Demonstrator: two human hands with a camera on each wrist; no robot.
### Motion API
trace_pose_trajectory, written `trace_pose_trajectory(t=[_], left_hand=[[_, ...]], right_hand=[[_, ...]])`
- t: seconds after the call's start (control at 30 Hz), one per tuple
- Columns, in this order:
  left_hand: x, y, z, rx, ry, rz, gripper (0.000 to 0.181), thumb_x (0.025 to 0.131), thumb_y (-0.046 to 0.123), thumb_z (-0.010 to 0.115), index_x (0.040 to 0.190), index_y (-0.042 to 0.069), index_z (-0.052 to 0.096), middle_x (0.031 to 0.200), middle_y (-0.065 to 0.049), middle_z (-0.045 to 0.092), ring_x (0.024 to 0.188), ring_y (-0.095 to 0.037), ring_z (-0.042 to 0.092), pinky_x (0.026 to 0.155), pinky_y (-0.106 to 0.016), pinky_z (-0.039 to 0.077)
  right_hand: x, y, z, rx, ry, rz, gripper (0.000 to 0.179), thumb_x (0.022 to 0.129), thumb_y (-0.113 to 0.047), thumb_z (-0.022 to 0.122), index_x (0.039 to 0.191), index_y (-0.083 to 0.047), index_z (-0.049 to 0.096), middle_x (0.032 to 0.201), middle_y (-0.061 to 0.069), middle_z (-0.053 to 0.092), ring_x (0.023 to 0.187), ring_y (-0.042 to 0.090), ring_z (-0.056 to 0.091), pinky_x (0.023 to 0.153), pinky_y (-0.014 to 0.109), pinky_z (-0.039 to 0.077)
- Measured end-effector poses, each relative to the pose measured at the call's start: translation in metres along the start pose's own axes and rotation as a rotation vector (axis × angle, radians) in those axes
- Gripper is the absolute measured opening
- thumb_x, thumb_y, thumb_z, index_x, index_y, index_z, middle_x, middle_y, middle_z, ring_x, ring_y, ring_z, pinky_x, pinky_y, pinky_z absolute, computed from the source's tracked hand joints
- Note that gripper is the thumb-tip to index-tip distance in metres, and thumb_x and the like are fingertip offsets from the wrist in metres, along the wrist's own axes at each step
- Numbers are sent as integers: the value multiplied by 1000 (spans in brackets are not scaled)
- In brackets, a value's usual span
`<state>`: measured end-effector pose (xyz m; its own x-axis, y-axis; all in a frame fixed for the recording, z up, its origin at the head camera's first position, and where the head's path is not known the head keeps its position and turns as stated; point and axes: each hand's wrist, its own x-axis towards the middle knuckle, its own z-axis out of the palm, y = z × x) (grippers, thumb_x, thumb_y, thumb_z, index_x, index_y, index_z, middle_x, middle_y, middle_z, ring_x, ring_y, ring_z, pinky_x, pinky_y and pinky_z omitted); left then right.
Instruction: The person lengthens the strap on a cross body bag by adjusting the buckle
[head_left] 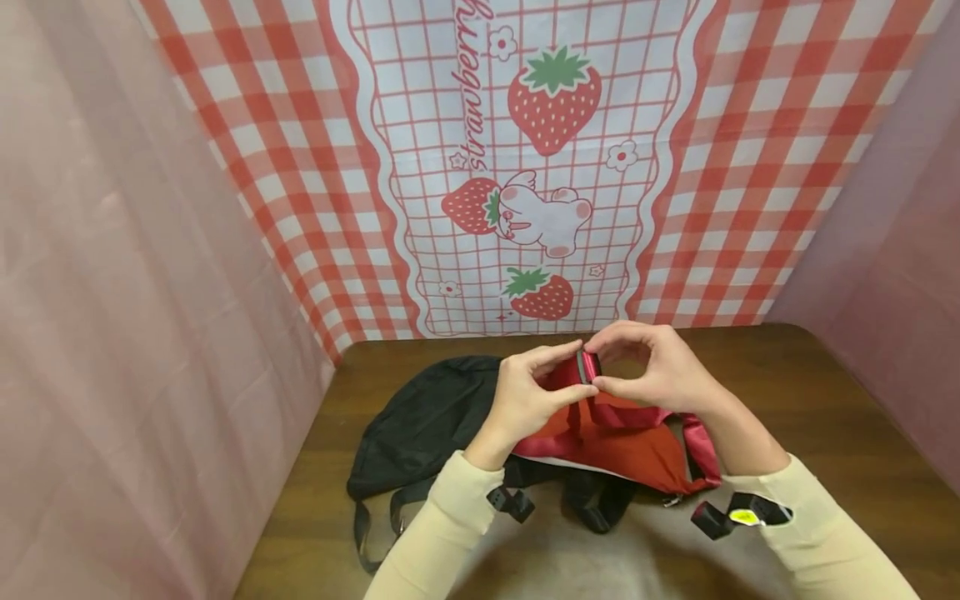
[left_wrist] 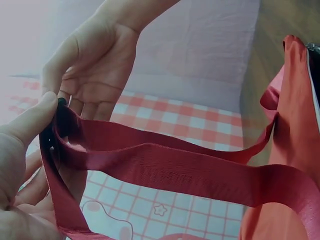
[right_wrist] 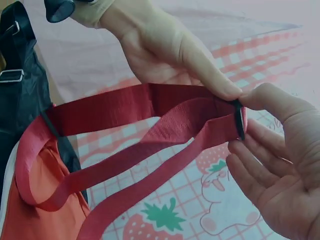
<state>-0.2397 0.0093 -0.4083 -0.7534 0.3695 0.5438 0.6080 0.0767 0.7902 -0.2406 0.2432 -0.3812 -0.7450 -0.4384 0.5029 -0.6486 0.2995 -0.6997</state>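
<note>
A dark strap slider [right_wrist: 239, 119] is threaded with red webbing strap [left_wrist: 165, 172], and both hands hold it up over the table. On one side my left hand [head_left: 517, 400] pinches it between thumb and fingers; from the opposite side my right hand [head_left: 663, 367] does the same. In the right wrist view, several runs of strap lead from the slider back to the bag. That bag lies below the hands, with an orange-red part [head_left: 633, 454] and a black part [head_left: 427, 417]. The hands' fingers partly hide the slider in the left wrist view.
The bag rests on a brown wooden table [head_left: 787, 400]. Black straps [head_left: 362, 533] trail from it toward the front left. Behind the table hangs a red checked cloth with strawberries [head_left: 555, 100]. Pink curtains [head_left: 150, 292] stand at both sides.
</note>
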Motion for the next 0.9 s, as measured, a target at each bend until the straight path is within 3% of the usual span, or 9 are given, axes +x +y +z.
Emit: trace_pose_trajectory(t=[0.13,0.33,0.6,0.8,0.9], left_hand=[[0,-2,1,17,2,17,51,87,12,89,136,9,74,131,-9,77,116,-15,75,99,-25,61],[-2,-4,3,2,25,9,51,87,11,89,135,7,74,132,-12,76,119,-20,75,102,-25,59],[0,-5,2,8,27,5,50,87,12,90,134,7,74,131,-12,77,119,-21,76,102,-25,59],[5,-6,0,-6,25,-4,50,88,11,89,135,7,73,132,-13,76,118,-22,76,102,-26,59],[7,-7,-1,-10,24,-16,51,87,10,89,135,6,74,132,-13,76,116,-24,77,100,-25,60]], right_hand=[[-2,-2,2,42,40,17,35,85,6,84,116,-7,75,109,1,75,100,8,72,91,18,60],[-3,-5,2,268,103,35,33,90,14,74,122,11,66,112,-4,75,102,10,73,90,20,62],[2,1,6,173,96,47,35,89,9,79,122,2,73,111,0,74,92,18,71,79,23,63],[7,2,2,310,171,-10,31,90,16,73,120,7,72,108,-1,76,89,9,72,78,20,63],[9,3,3,362,153,0,37,92,16,71,127,6,69,117,-4,75,94,9,73,80,21,64]])
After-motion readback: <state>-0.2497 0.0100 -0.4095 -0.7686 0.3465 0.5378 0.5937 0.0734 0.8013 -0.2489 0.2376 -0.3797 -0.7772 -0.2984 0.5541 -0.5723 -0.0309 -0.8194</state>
